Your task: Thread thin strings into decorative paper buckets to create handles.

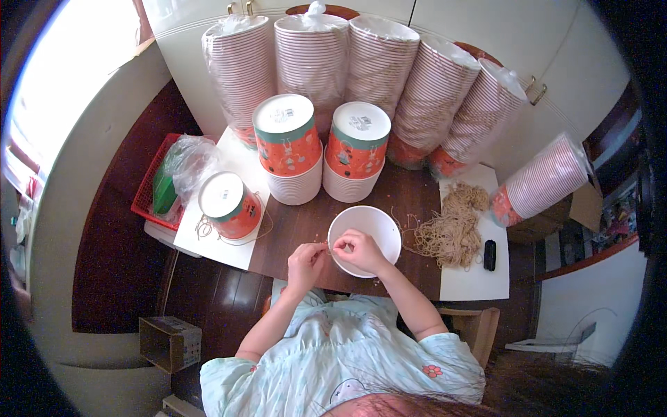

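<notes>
A white paper bucket (379, 226) stands mouth up in front of me, near the table's front edge. My left hand (308, 265) is at the outside of its left rim, thumb and fingers pinched together. My right hand (359, 251) reaches over the mouth, its fingertips pinched close to the same side of the rim. What the fingertips hold is too small to make out. To the right lies a tangled heap of tan cord (455, 226), with loose strands trailing toward the bucket. At left, an upturned orange bucket (233, 208) has a tan cord loop around it.
Two nested stacks of orange-and-green printed buckets (288, 153) stand upside down behind the work. Tall plastic-wrapped bucket stacks (313, 62) line the back. A small black object (490, 255) lies right of the cord. A red basket (149, 191) with plastic bags stands at far left.
</notes>
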A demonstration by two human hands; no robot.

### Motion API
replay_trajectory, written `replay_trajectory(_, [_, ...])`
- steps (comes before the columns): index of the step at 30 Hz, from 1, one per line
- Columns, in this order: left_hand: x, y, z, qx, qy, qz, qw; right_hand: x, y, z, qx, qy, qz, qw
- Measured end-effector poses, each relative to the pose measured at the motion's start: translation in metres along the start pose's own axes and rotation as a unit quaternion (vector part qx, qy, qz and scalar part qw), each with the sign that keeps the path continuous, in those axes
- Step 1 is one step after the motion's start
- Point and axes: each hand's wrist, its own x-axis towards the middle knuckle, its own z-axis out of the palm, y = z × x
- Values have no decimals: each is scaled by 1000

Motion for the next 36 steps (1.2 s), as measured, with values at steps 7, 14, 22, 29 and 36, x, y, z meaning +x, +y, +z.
replay_trajectory(7, [-5, -10, 6, -168, -22, -93, 981, 0, 2, 1, 12, 14, -28, 999])
replay_trajectory(14, [-2, -10, 8, -133, -50, -118, 983, 0, 0, -1, 17, 10, -16, 1000])
replay_trajectory(22, [1, -9, 5, -141, -70, -104, 982, 1, 0, -2, 11, -1, -9, 1000])
replay_trajectory(29, [3, -6, 6, -209, -51, -91, 972, 0, -1, -2, 6, -1, -1, 1000])
replay_trajectory(36, [2, -16, 9, -328, -101, -144, 928, 0, -1, -3, 11, -1, -3, 1000])
